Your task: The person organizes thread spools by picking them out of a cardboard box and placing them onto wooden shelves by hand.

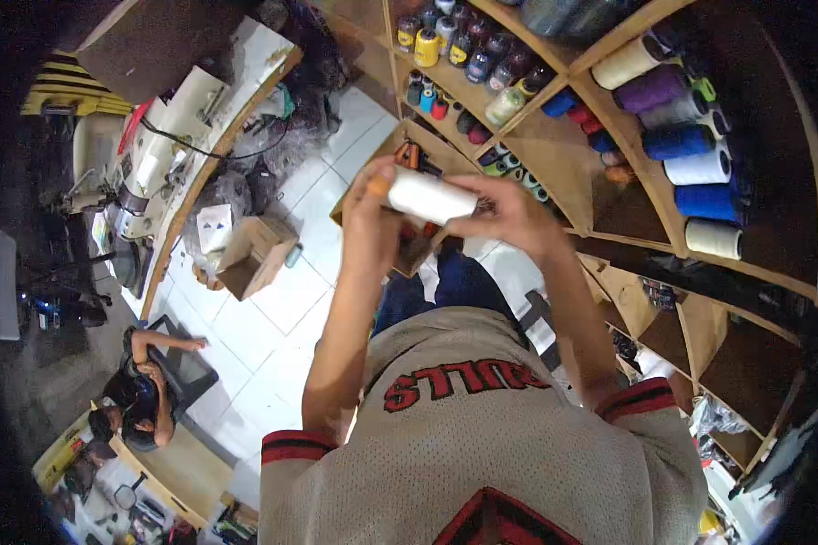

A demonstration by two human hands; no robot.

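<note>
A cone of white thread is held level in front of my body, slightly blurred. My left hand closes round its orange end, at the left. At the other end, my right hand grips the cone's base, fingers curled against it. Below and behind the cone stands an open cardboard box, partly hidden by my hands, with orange and dark spools inside.
Wooden shelves on the right hold rows of thread cones in several colours. A sewing machine stands on a table at the left. An open carton sits on the tiled floor. Another person sits at lower left.
</note>
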